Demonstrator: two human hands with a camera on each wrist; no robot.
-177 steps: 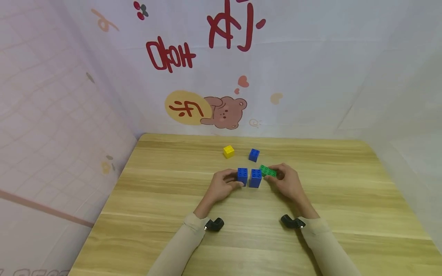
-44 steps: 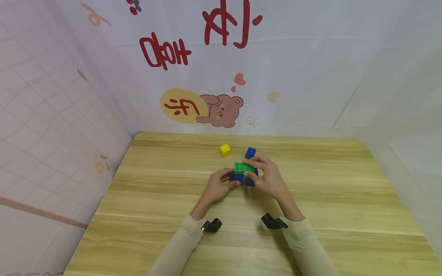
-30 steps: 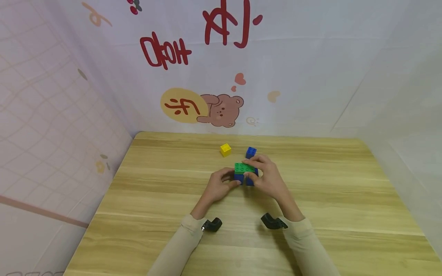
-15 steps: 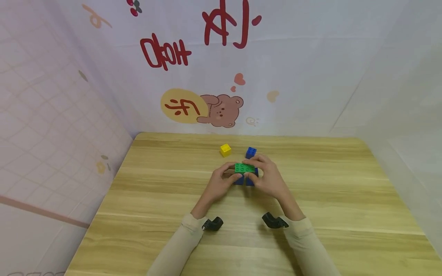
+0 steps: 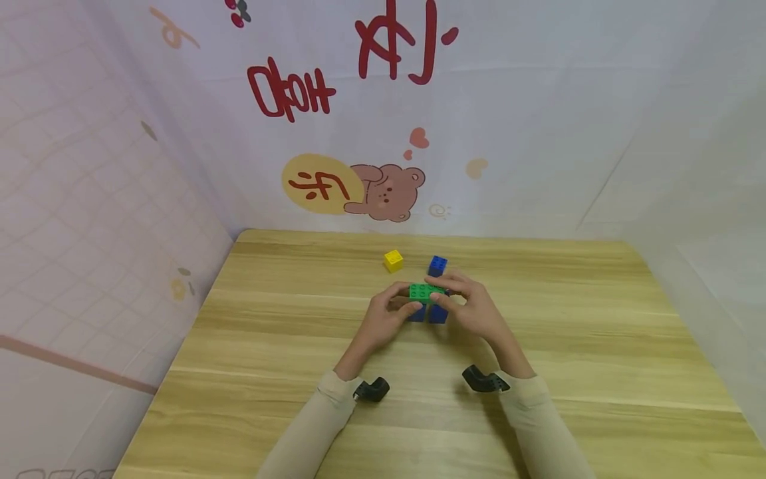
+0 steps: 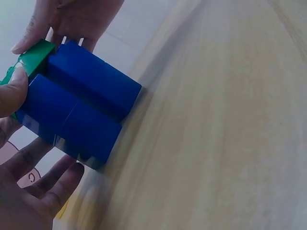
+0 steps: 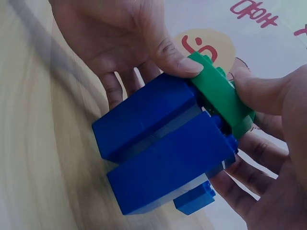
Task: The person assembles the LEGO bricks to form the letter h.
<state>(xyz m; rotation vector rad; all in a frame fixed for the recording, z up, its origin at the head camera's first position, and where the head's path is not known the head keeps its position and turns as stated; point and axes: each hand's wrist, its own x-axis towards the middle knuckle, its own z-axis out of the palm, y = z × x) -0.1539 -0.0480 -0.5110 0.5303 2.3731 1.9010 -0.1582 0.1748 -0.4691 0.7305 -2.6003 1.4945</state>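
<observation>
A green toy building brick (image 5: 421,293) lies across the tops of two upright blue brick stacks, the left stack (image 5: 416,315) and the right stack (image 5: 439,315). My left hand (image 5: 381,320) pinches its left end, thumb on the near side; the lower fingers reach beside the left stack in the left wrist view. With thumb and fingers, my right hand (image 5: 481,311) holds the other end. Seen from the right wrist, the green brick (image 7: 220,93) is tilted, and studs of the right stack (image 7: 168,165) show in a gap beneath it.
On the wooden table (image 5: 287,299), a yellow brick (image 5: 393,261) and a small blue brick (image 5: 438,265) stand behind the stacks. A printed cloth wall (image 5: 514,120) rises at the table's back edge.
The green brick has gone from beside the right stack to the top of both. My left thumb has moved up from the left stack onto it. My right hand has lately shifted slightly right.
</observation>
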